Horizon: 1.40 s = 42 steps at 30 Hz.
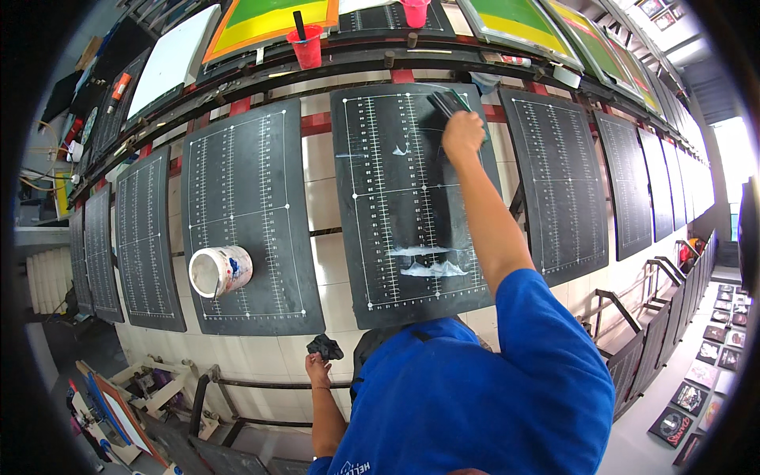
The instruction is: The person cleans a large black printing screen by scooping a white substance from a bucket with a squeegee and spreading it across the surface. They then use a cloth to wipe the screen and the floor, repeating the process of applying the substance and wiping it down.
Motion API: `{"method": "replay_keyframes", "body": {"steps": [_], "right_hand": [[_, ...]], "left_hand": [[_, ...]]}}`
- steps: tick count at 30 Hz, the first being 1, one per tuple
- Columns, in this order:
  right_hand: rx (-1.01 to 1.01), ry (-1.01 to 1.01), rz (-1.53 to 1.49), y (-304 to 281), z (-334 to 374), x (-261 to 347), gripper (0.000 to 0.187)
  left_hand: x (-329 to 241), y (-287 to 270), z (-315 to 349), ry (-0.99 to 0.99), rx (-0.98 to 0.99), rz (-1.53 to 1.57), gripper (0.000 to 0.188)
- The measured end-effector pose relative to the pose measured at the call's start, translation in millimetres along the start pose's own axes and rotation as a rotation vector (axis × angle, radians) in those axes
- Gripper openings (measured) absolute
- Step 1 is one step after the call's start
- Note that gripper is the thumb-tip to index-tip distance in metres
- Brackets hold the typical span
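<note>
My right hand [465, 136] reaches over a black printing board [372, 214] marked with white ruler grids. It grips a dark flat squeegee [448, 103] near the board's far right corner. White paste lies on the board: a thick smear [434, 270] near the close end, a thinner streak [421, 251] beyond it and a small dab [400, 150] farther up. My left hand [318, 369] is closed around a crumpled black cloth [324, 347] below the gap between two boards. A white tub [220, 272] with paint-stained sides stands on the neighbouring board to the left.
More gridded boards [554, 190] run in a row to both sides. Along the far rail stand a red cup [307, 49] with a dark stick, a pink cup [415, 13] and framed screens [265, 28] in yellow and green. Metal frames [277, 385] stand behind me.
</note>
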State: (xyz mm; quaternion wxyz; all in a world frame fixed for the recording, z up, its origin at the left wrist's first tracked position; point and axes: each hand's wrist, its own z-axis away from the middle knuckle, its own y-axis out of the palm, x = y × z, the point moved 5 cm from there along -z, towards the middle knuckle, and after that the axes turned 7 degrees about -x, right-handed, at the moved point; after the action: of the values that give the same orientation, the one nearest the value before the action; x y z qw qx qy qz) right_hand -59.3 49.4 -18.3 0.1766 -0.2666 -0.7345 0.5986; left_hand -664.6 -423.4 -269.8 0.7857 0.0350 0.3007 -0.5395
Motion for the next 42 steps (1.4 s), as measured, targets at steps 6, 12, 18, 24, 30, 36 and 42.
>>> {"method": "replay_keyframes", "body": {"steps": [6, 12, 18, 24, 30, 36, 42], "right_hand": [[-0.091, -0.367, -0.111, -28, 122, 18, 0.03], [-0.236, -0.801, -0.473, -37, 98, 73, 0.033], [-0.265, -0.92, -0.491, -5, -39, 59, 0.036], [-0.23, -0.744, -0.368, 7, -84, -29, 0.046], [-0.191, -0.609, -0.326, 4, -44, -67, 0.049], [-0.116, -0.494, -0.291, -25, 79, -112, 0.057], [-0.031, -0.396, -0.257, -76, 222, -149, 0.059]], "left_hand": [[8, 8, 1, -0.035, -0.034, 0.019, 0.015], [-17, 13, 10, 0.042, 0.023, 0.011, 0.016], [-30, 13, 23, 0.065, -0.014, -0.034, 0.015], [-26, 10, 23, 0.029, -0.029, -0.08, 0.013], [-29, 14, 4, 0.053, 0.033, -0.115, 0.016], [-46, 41, -17, 0.098, 0.11, -0.144, 0.016], [-46, 41, -35, 0.128, 0.184, -0.13, 0.015]]}}
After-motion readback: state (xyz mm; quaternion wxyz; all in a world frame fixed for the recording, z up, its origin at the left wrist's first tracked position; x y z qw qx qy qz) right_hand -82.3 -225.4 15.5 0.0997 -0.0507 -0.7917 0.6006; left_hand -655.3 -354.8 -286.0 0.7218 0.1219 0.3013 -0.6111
